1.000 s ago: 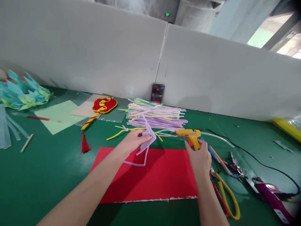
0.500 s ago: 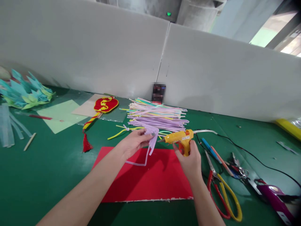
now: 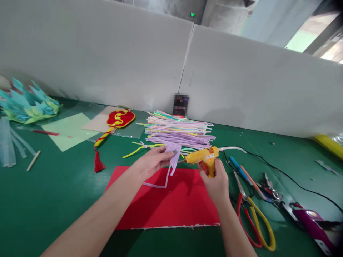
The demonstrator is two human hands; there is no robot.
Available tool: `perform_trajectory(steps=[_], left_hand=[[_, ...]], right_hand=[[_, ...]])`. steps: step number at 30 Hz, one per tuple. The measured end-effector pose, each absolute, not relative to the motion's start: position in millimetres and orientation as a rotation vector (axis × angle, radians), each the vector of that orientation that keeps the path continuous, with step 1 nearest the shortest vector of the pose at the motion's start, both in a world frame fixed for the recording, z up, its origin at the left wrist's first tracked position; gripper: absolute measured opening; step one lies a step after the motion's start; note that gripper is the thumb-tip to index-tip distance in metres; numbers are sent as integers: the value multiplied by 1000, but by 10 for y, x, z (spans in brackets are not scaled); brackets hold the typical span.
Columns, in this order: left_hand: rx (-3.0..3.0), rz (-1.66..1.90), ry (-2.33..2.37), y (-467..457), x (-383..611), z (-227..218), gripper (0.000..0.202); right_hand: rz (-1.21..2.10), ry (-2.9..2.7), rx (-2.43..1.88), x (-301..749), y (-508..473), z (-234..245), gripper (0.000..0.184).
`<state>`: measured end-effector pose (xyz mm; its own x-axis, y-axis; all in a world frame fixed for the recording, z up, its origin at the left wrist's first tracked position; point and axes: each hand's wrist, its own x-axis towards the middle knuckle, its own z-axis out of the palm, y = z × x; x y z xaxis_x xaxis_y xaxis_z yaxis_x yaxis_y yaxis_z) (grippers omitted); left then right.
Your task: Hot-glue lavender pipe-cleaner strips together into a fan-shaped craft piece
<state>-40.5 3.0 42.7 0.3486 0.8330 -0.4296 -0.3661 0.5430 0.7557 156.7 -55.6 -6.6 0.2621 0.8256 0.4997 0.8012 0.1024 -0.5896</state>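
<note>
Between the fingers of my left hand [image 3: 155, 160] is a bent piece of purple pipe cleaners [image 3: 174, 153], folded into close parallel rows, with one loose strand trailing down and left. My right hand [image 3: 215, 182] grips a yellow hot glue gun [image 3: 202, 156] by its handle. The gun's nozzle points left and is at the right edge of the purple piece; whether it touches cannot be made out. Both hands are above a red sheet [image 3: 174, 210] on the green table. Behind them lies a pile of pastel pipe cleaners [image 3: 179, 130].
Right of my hands lie red-and-yellow-handled pliers [image 3: 249, 214], pens [image 3: 241, 171] and a purple tool [image 3: 311, 219]. The glue gun's cord [image 3: 281, 171] runs right. On the left are a red fan-shaped ornament [image 3: 120, 119], a green paper [image 3: 71, 132] and glue sticks [image 3: 6, 146].
My right hand has brought the glue gun slightly left, so its nozzle has come up to the purple piece. My left hand is nearly still.
</note>
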Motion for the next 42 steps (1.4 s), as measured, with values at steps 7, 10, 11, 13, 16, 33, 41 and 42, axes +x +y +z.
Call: perform_trajectory(steps=[7,10,11,13,16,33,41,42], left_hand=[[590,858,927,28,-405,445,20],[583,855,930,24,-404,462,19],[584,853,934,23,-403,468,19],[584,849,937,20,-400,479,20],[575,852,937,18,-398,481,22],[566,853,932,28,-401,451,30],[578,851,914,32,-407,439,17],[577,852,914,31,-406,439,17]], right_hand=[[28,-1518,-1662,1568,-561,-74,25],[37,-1519,-1657,1565,-559,-73,25],[36,-1520,-1656,1565,-558,-74,25],[32,-1521,-1653,1567,-557,-77,24],[29,-1529,-1643,1572,-557,-83,23],[-6,-1577,-1636,1583,-550,-94,21],[4,-1583,-1631,1582,-552,-96,21],[7,-1582,-1635,1583,-554,-96,22]])
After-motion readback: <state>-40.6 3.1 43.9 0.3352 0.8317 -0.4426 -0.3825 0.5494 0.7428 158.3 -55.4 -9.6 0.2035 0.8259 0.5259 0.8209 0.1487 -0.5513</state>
